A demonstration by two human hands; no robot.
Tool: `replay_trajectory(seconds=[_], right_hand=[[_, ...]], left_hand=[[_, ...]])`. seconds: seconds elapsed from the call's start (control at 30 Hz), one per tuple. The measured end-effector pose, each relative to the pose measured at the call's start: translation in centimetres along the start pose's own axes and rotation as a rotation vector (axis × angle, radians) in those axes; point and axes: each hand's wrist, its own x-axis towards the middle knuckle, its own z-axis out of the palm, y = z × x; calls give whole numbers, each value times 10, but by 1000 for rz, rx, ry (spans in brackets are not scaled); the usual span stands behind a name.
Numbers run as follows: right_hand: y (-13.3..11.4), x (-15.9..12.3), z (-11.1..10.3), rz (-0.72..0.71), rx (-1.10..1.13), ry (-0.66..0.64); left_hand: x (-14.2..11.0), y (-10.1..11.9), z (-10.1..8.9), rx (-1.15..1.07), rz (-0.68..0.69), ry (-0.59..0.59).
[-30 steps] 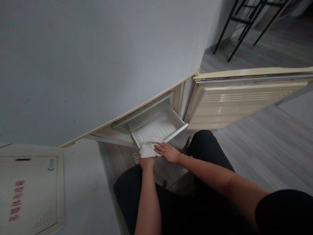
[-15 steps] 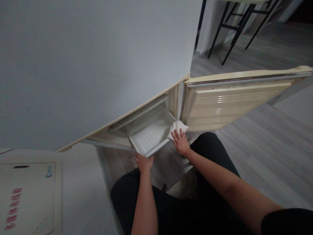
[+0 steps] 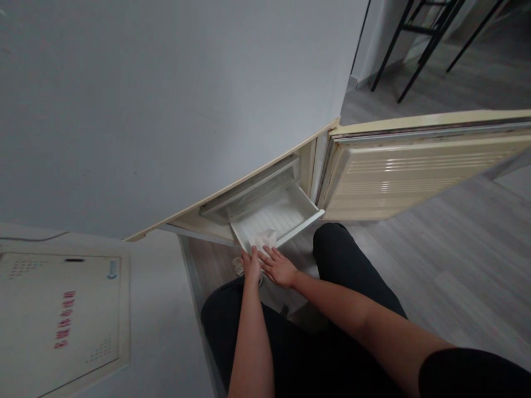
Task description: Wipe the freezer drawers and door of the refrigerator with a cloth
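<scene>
A pale, translucent drawer [image 3: 286,213] is pulled partway out of the low compartment of a fridge or freezer, its ribbed bottom showing. My left hand [image 3: 251,266] holds the drawer's front left corner, thumb up at the rim. Close beside it, my right hand [image 3: 279,268] reaches over the front edge with its fingers on a crumpled white tissue [image 3: 265,239]. The tissue lies at the drawer's front left part. My two hands nearly touch, and the right fingertips are partly hidden behind the left thumb.
The cream fridge door [image 3: 385,177] stands swung out to the right. A large grey side panel [image 3: 174,110] fills the upper left. On the lower left wall is a metal cover [image 3: 37,309] with red writing. Dark stool legs [image 3: 418,55] stand at the back right. A crumpled whitish thing [image 3: 238,266] lies near my left knee.
My right hand has moved the tissue leftward from the drawer's front right corner to its front left part. My left hand stays at the left corner. The view has shifted slightly.
</scene>
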Motion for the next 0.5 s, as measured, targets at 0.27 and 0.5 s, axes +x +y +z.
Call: replay_trajectory(seconds=[0.27, 0.5], right_hand=[[62, -14, -46, 509, -64, 195], [115, -28, -78, 899, -5, 446]], left_hand=[[-11, 15, 6, 14, -39, 28], [-12, 16, 2, 72, -13, 13]])
